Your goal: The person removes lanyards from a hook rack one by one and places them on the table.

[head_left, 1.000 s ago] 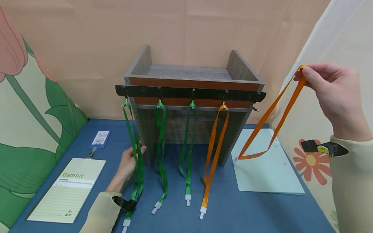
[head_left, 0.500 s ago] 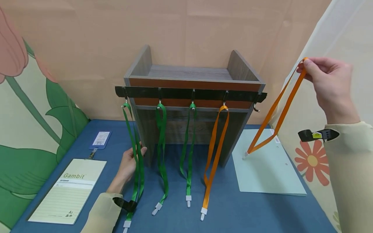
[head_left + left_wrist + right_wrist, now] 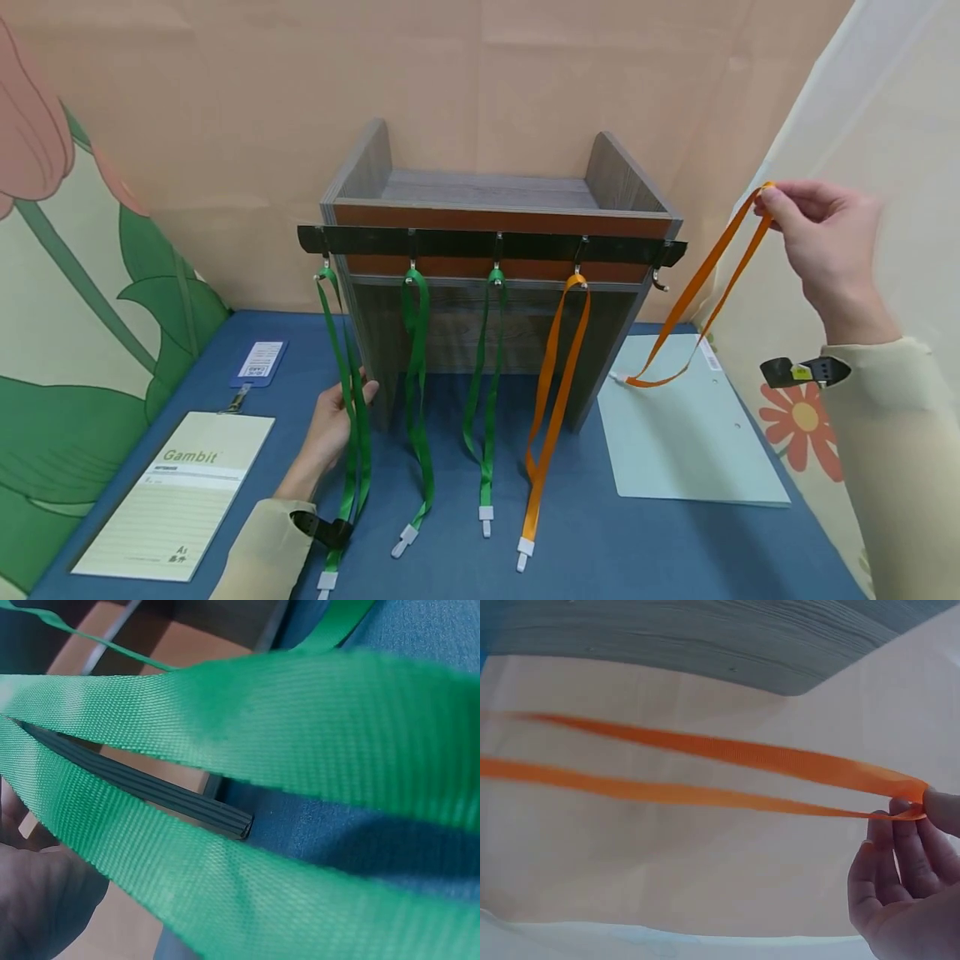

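My right hand [image 3: 832, 250], raised at the right, pinches the top of an orange lanyard [image 3: 696, 283] between thumb and fingers. Its loop slants down leftward to a white clip over the pale folder. In the right wrist view two orange strands [image 3: 765, 756] run into the fingertips. A grey wooden shelf [image 3: 363, 333] bears a black rail [image 3: 457, 242] of hooks. Green lanyards [image 3: 420, 367] hang from its left and middle hooks, another orange lanyard [image 3: 547, 367] right of them. Behind the leftmost green lanyard [image 3: 360, 433], my left hand [image 3: 326, 425] grips the shelf's left side panel.
The rail's rightmost hook [image 3: 660, 279] bears no lanyard. On the blue tabletop [image 3: 600, 542] lie a notepad [image 3: 180, 492] and a blue badge [image 3: 258, 360] at left, with a pale folder [image 3: 690, 433] at right. Fabric walls stand behind and at both sides.
My right hand has moved left with the orange lanyard, rising first and then coming down, and the loop's lower end has swung. The left hand has stayed at the shelf's side.
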{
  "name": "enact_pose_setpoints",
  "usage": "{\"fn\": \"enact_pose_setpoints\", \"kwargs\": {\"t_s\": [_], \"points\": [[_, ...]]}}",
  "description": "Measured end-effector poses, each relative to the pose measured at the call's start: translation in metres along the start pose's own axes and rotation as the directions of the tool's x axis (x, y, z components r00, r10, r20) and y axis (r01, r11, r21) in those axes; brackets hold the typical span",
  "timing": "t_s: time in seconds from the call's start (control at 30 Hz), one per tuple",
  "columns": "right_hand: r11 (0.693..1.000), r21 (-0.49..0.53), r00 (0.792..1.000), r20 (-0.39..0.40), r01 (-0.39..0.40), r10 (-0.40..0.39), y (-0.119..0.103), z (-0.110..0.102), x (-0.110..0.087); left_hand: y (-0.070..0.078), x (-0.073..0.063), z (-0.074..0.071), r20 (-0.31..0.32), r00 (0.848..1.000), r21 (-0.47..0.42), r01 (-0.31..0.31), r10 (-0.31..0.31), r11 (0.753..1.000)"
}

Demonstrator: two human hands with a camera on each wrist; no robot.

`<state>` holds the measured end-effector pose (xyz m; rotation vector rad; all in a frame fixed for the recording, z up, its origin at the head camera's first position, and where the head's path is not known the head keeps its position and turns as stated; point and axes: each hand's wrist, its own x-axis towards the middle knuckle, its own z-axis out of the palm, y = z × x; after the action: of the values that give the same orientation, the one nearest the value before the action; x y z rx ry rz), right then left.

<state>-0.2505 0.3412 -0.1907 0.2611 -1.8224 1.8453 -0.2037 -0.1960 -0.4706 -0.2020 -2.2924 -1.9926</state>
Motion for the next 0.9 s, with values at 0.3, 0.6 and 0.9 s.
{"fn": "enact_pose_setpoints", "kwargs": {"t_s": [0.3,0.6,0.9], "points": [[0.917,-0.398,1.0,0.023,-0.005,0.015,0.029,-0.007,-0.008,0.0,0.0,0.0,-0.008,1.0,0.01,0.005,-0.005,1.0],[0.887,-0.459,0.995,0.062,-0.046,0.084,0.068,-0.007,-0.016,-0.001,0.0,0.0,-0.013,1.0,-0.001,0.013,-0.013,1.0],[0.838,-0.539,0.987,0.068,-0.084,0.143,0.106,-0.008,-0.031,-0.001,-0.001,0.001,-0.007,1.0,0.0,0.0,0.0,1.0]]}}
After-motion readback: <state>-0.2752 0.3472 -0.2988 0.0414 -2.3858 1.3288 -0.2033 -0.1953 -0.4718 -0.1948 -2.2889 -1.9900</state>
